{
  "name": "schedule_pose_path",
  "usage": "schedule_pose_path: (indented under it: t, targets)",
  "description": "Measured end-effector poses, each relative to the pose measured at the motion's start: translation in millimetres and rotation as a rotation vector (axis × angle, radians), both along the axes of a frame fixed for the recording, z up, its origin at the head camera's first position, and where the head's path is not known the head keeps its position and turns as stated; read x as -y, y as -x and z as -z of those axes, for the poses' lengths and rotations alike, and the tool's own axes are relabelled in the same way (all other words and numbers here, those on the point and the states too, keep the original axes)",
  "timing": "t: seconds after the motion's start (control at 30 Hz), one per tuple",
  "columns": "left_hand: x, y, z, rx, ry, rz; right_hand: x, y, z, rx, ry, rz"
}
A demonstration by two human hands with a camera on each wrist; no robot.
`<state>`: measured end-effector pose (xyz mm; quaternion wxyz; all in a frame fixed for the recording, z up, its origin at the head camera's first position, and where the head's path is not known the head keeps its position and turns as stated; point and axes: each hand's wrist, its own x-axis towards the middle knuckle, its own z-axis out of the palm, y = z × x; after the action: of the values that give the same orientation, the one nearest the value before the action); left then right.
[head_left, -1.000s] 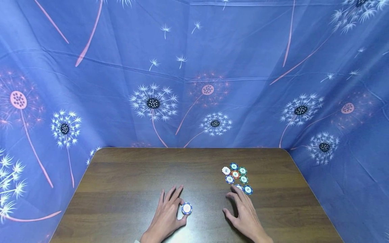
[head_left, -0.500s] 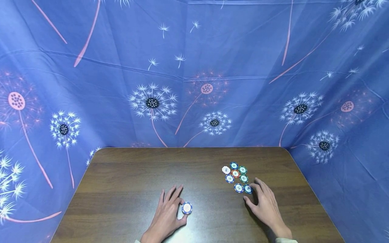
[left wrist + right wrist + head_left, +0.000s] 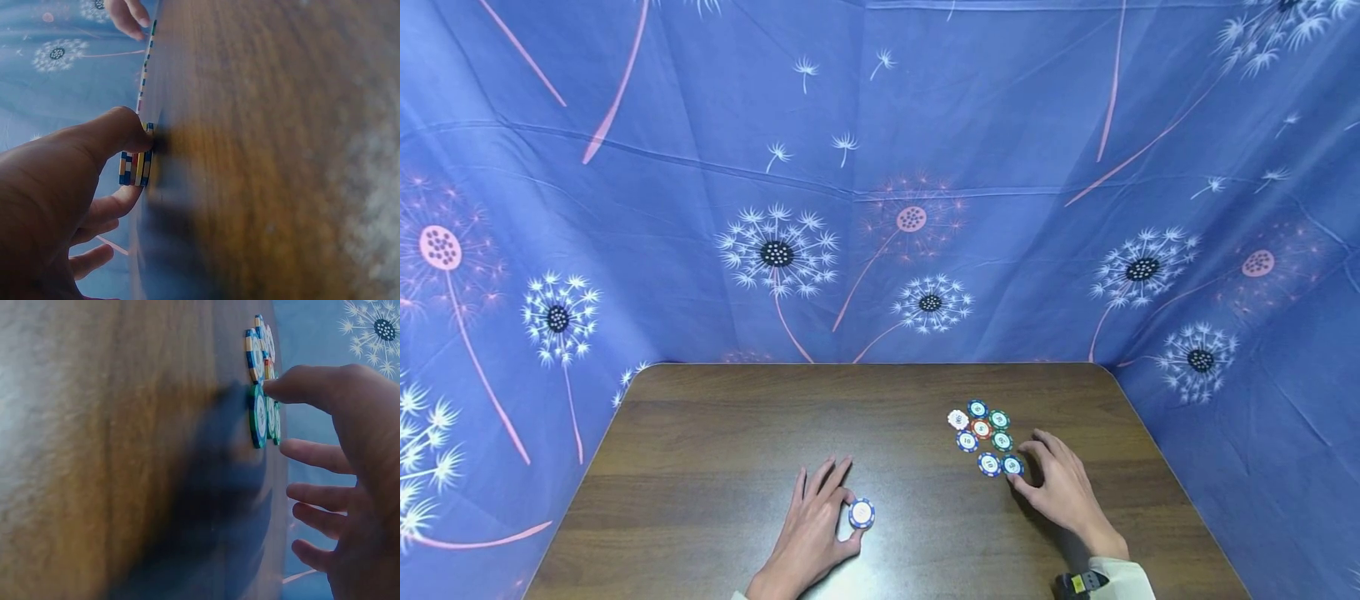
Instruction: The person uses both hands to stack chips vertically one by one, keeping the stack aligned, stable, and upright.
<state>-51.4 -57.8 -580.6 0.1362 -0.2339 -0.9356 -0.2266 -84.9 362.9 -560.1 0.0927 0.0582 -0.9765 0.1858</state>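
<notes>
directly on the table [image 3: 715,433] lie loose chips [image 3: 981,428].

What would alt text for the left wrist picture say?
A left hand holds a stack of poker chips in a thumb-and-finger grip. The wooden tabletop appears sideways; beyond are more chips, the right hand and a blue dandelion-print cloth.

- Left hand [image 3: 62,169], lower left, pinched an upended-looking chip stack [image 3: 132,169] left of centre.
- Other chips [image 3: 144,74] showed edge-on above it.
- Right hand [image 3: 127,17] was near them, top left.
- Table [image 3: 269,156], blurred, filled the right.
- Blue cloth [image 3: 31,100] covered the left background.
</notes>
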Motion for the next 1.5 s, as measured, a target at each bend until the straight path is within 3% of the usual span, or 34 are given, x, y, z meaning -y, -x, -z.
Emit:
schedule_pose_path:
  t: [0.3,0.8,1.5]
  targets:
    - [-0.3,-0.2,-1.3,0.017,0.007,-0.004,0.7,1.6,-1.6,0.064,-0.038,0.012]
    - [1.1,-1.2,0.4,-0.018,0.006,0.0,-0.9,5.4,2.6,0.01,-0.043,-0.033]
    - [0.9,0.1,3.0,-0.033,-0.003,-0.002,-0.8,9.3,5.0,0.047,0.018,-0.005]
